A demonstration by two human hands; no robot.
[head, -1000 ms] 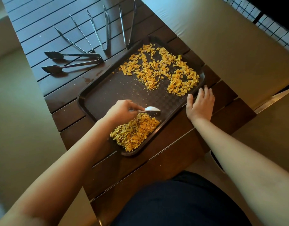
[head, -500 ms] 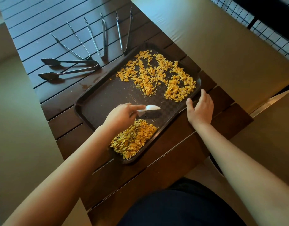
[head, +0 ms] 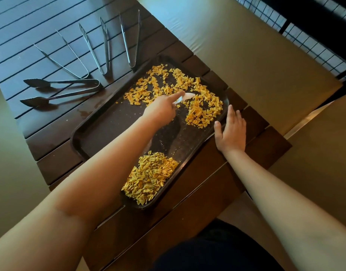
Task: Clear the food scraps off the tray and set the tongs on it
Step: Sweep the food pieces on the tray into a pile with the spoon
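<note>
Left grip (head: 162, 110), spoon (head: 185, 97) now farther out.

scraps (head: 174, 90) lie on the tray (head: 94, 132) on the table (head: 51, 122); tongs (head: 101, 47) behind it.

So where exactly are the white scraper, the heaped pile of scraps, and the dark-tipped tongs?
white scraper (head: 187, 96): head view, on its pale blade among the scattered scraps.
heaped pile of scraps (head: 150, 177): head view, middle of the heap at the tray's near end.
dark-tipped tongs (head: 70, 89): head view, on one arm near the bend.
</note>
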